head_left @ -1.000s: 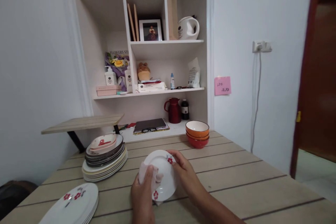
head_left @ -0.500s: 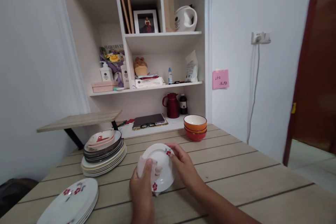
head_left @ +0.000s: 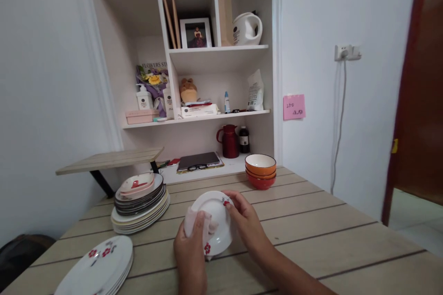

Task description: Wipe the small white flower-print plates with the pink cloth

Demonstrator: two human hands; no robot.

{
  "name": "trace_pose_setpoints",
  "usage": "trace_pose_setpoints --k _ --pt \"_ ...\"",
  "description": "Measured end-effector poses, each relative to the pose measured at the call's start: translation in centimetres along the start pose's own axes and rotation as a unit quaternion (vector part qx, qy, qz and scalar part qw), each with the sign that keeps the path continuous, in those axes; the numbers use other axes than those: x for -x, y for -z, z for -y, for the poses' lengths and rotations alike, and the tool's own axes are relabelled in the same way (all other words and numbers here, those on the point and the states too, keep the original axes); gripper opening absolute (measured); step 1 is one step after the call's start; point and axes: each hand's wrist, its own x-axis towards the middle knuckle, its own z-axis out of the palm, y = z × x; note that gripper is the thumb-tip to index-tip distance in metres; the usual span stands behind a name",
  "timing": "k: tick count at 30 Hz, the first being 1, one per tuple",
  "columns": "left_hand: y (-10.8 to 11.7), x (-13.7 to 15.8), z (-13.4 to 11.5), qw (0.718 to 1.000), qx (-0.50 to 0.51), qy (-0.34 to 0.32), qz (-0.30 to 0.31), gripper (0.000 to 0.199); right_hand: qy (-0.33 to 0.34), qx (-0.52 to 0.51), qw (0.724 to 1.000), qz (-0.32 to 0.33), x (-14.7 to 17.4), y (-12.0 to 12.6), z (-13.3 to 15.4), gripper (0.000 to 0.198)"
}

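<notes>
From the head view, our left hand (head_left: pixel 189 251) presses a pink cloth (head_left: pixel 197 224) onto the small white plate (head_left: pixel 216 221), which our right hand (head_left: pixel 246 221) pinches by its rim above the counter (head_left: pixel 311 235); left of both grips sits a plate stack (head_left: pixel 140 203).

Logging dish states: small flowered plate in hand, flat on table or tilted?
Tilted: the small plate faces the camera, right hand on its rim, left hand pressing a cloth.

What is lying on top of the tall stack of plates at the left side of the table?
A small pink dish with a red mark inside rests on the plate stack. The faces of the plates beneath are covered; only their rims show.
</notes>
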Motion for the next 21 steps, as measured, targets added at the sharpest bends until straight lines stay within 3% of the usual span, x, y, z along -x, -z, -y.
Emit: trace_pose_setpoints --k 21 --pt "-0.04 0.18 -0.31 1.000 -0.003 -0.021 0.007 0.051 -0.003 -0.001 1.000 -0.009 -0.09 0.23 -0.20 0.026"
